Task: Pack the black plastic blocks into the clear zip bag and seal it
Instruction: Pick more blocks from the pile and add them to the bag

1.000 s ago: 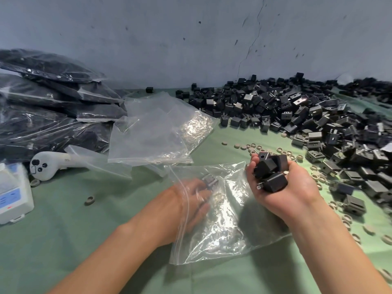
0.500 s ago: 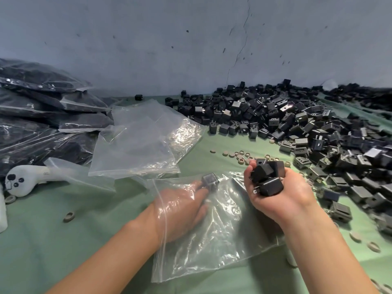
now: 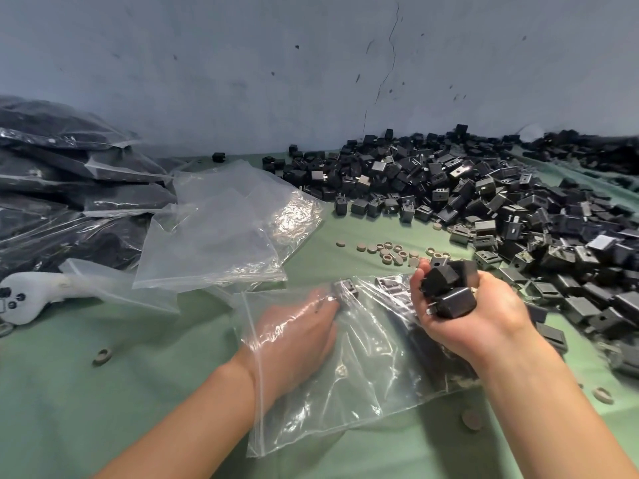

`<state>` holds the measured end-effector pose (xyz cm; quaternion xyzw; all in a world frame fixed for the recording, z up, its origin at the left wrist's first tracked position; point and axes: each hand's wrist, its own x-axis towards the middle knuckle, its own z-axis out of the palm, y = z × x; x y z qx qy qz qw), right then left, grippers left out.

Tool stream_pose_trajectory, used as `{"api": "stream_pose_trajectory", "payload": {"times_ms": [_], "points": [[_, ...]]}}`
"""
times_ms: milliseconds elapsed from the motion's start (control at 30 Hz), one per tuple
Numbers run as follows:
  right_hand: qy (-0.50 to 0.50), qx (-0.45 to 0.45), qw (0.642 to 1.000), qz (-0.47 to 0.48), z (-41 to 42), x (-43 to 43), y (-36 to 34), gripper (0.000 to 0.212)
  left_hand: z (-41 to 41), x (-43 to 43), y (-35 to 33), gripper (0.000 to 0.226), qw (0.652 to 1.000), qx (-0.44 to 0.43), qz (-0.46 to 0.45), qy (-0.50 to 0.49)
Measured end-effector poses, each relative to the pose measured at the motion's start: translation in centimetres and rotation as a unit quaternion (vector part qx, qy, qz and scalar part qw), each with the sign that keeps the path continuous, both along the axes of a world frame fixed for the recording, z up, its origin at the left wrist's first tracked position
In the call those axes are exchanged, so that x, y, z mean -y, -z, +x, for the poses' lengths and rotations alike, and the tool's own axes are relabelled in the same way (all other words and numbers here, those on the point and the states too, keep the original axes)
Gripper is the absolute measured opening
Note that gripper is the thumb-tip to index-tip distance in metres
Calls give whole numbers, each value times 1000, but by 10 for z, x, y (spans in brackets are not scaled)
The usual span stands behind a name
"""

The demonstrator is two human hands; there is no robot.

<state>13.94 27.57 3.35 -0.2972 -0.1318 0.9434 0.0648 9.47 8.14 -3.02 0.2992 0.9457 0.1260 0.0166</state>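
Clear zip bag (image 3: 363, 368), likely limp, slippery, sleeving left hand (image 3: 297, 326) (grip on one block (image 3: 345, 288) unclear), best held at mouth by that wrist; black plastic blocks (image 3: 446, 288), rigid, clutched in right hand (image 3: 484, 316) alongside.

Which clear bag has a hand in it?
The nearest bag, front centre: the left hand is inside it. The empty bags behind lie flat, untouched.

The light is soft and a bit dim, with a cool grey-blue look. White glare shines on the spare bags (image 3: 294, 219). Soft shadows lie on the table (image 3: 103, 409) under the arms (image 3: 193, 426). The table's far edge looks curved. The blocks (image 3: 608, 302) at the right edge look smeared.
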Motion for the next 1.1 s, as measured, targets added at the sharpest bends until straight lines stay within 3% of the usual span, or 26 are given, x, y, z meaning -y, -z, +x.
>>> {"api": "stream_pose_trajectory", "payload": {"times_ms": [200,300,400,500,633,700,800,867,933,1033,1100], "points": [[-20,-2,1000,10,-2,4,4,36,-7,-3,9,51,997,72,0,16],[-24,-5,1000,11,-3,5,5,38,-7,4,11,46,996,-1,22,86],[-28,-7,1000,13,-2,7,6,39,-13,6,9,43,988,-10,103,117],[-35,-9,999,18,-2,10,6,37,-20,-1,19,49,988,-43,79,128],[-41,-16,999,25,-1,16,7,37,-24,-4,29,67,988,35,106,109],[-48,-23,998,26,-1,19,6,36,-24,-5,32,63,986,55,107,112],[-51,-27,998,21,-1,26,7,39,-16,7,20,40,977,8,169,126],[-59,-23,998,18,-2,31,8,42,-9,24,9,33,974,5,201,100],[-76,-18,997,25,-2,37,9,42,2,46,-5,34,974,55,217,18],[-90,-19,995,33,-2,47,10,39,14,73,-27,32,934,119,319,-112],[-93,-25,995,26,-1,54,10,37,19,85,-42,31,933,-20,324,-157]]}}
